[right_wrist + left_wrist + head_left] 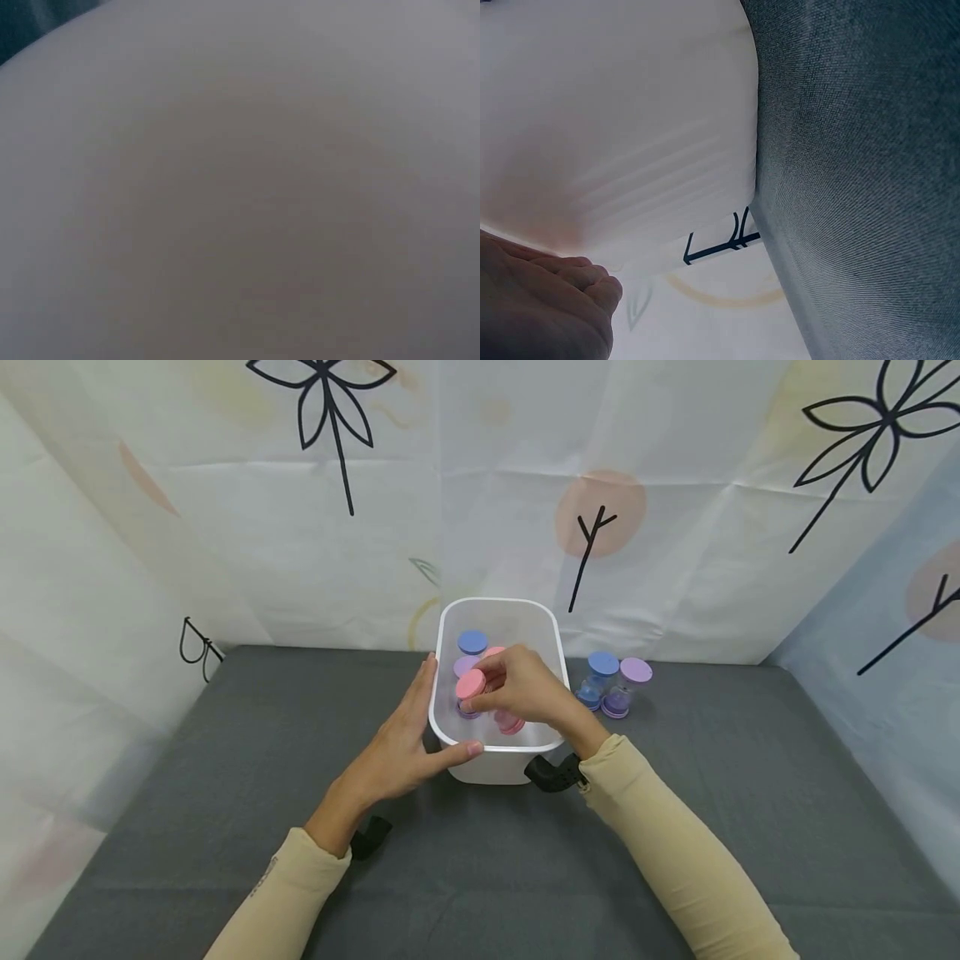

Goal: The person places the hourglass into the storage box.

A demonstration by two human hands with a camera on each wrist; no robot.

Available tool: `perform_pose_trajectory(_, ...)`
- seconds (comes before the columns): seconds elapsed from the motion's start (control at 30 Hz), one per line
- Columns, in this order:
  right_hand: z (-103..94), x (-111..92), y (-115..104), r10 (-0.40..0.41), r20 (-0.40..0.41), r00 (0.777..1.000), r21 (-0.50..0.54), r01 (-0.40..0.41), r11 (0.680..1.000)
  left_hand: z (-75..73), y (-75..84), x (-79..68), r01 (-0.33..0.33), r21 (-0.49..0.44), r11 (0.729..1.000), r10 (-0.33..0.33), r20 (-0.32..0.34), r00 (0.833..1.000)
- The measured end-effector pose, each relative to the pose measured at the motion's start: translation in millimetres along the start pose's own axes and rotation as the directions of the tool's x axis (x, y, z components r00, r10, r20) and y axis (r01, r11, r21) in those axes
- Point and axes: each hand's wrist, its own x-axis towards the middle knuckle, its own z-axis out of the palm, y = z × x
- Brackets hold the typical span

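Note:
A white plastic bin (pixel 497 749) stands in the middle of the table in the head view. My right hand (pixel 525 689) reaches over its right side and pinches a small jar with a pink lid (pixel 471 683) between thumb and fingers. Beneath that hand shows the pink base of a jar (pixel 510 723); whether it belongs to the held one I cannot tell. A blue-lidded jar (pixel 472 642), a purple-lidded jar (pixel 464 667) and another pink lid (pixel 493 652) are also inside. My left hand (pixel 401 747) rests along the bin's left wall, fingers straight, thumb at the front rim.
Right of the bin, a blue-lidded jar (pixel 602 665) and a purple-lidded jar (pixel 635 672) stand side by side on the grey tabletop (pixel 480 877). A patterned white curtain (pixel 495 527) hangs behind. The bin's pale wall fills the right wrist view.

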Motion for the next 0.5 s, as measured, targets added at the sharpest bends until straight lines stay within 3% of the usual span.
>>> perform_pose_trajectory(0.3,3.4,4.2,-2.0,-0.018,0.074,0.997,-0.139,0.028,0.990,-0.7,0.7,0.5,-0.004,-0.009,1.000,0.004,-0.008,1.000)
perform_pose_trajectory(0.5,5.2,4.7,-1.5,-0.001,0.079,0.997,-0.181,0.016,0.983,0.0,0.5,0.7,-0.003,-0.014,1.000,0.003,-0.002,1.000)
